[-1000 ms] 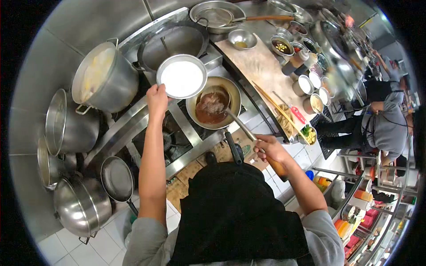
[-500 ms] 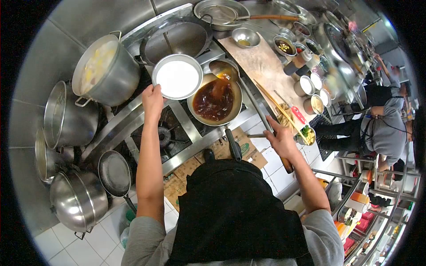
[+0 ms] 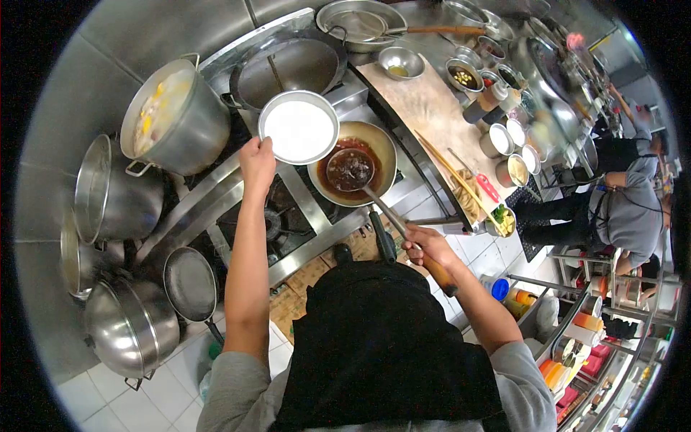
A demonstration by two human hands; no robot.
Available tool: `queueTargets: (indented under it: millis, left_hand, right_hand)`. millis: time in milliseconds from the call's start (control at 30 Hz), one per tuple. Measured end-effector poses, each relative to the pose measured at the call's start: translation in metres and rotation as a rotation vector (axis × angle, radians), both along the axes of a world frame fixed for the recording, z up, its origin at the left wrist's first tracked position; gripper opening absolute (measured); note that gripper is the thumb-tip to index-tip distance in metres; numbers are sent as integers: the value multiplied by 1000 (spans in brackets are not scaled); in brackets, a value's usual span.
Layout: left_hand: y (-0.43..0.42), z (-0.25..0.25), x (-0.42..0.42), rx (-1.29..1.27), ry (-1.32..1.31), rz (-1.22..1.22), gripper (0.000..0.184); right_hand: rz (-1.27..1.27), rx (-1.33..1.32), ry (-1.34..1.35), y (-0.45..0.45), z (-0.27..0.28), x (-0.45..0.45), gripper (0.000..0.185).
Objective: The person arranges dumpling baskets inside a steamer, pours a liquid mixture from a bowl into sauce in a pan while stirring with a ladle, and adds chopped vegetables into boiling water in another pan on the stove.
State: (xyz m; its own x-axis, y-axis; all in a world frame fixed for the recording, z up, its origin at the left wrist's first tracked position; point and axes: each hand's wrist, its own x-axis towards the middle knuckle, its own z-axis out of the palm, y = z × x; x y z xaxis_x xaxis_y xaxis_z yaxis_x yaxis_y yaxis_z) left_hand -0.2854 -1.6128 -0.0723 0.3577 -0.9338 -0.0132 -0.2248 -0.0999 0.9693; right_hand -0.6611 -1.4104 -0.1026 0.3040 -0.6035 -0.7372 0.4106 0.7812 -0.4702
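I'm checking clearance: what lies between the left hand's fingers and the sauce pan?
The head view shows a white-filled bowl there, gripped by the left hand.

Commercial kitchen, stove (image 3: 312, 216) and stockpots (image 3: 169, 119).

1 dark frying pan (image 3: 190, 284) near domed pot (image 3: 129, 335).
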Motion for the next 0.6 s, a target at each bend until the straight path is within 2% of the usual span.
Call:
queueTargets:
  millis: [100,300,400,500,600]
  left_hand:
    - [-10,-19,9,-81,-96,-35,33]
    - [-15,-23,6,-126,-185,-52,33]
    - [0,18,-13,-139,-336,-37,33]
    - [-1,25,-18,-137,-338,-56,31]
    - [-1,34,-23,-117,-354,-76,32]
  right_hand:
    - [143,-132,255,-4,38,2,51]
    - [298,-418,589,-7,70,-13,54]
    - [326,-450,756,-13,84,-16,57]
    - [322,-496,815,-16,84,-19,58]
    - [401,-635,1025,-18,67,-22,60]
